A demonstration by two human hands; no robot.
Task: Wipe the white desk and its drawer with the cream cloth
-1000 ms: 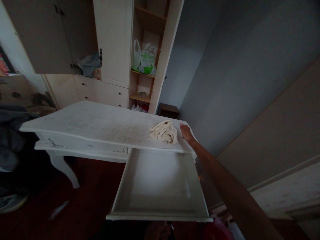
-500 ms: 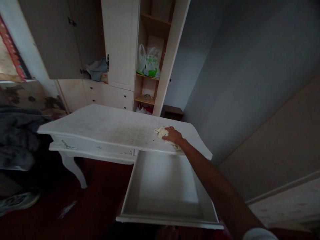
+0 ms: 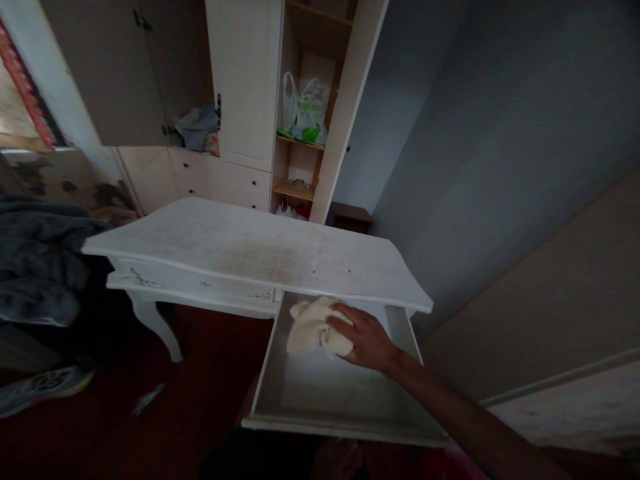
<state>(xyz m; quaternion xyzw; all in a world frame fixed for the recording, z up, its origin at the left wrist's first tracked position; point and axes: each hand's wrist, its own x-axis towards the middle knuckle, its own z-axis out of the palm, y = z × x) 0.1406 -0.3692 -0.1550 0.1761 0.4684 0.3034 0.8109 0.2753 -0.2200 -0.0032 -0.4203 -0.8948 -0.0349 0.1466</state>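
Observation:
My right hand (image 3: pixel 367 337) is closed around a cream cleaning cloth (image 3: pixel 315 327), with the fingers bent over its right side. Hand and cloth are over the inside of a pulled-out white drawer (image 3: pixel 320 400), near the drawer's back end. Whether the cloth touches the drawer bottom is hard to judge. The drawer belongs to a white desk (image 3: pixel 225 230) whose top shows brownish grime in the middle and a few dark specks. I do not see my left hand. A dim skin-toned shape below the drawer front is too dark to make out.
A wardrobe (image 3: pixel 245 87) with doors ajar stands behind the desk, plastic bags (image 3: pixel 307 113) on its shelf. Dark clothing (image 3: pixel 40 260) is heaped at the left, above a shoe (image 3: pixel 47 390). A small scrap (image 3: pixel 147 400) lies on the red floor (image 3: pixel 200 373). A grey wall rises at the right.
My right hand has moved the cloth off the desktop, toward me and down into the drawer space. The view has shifted slightly.

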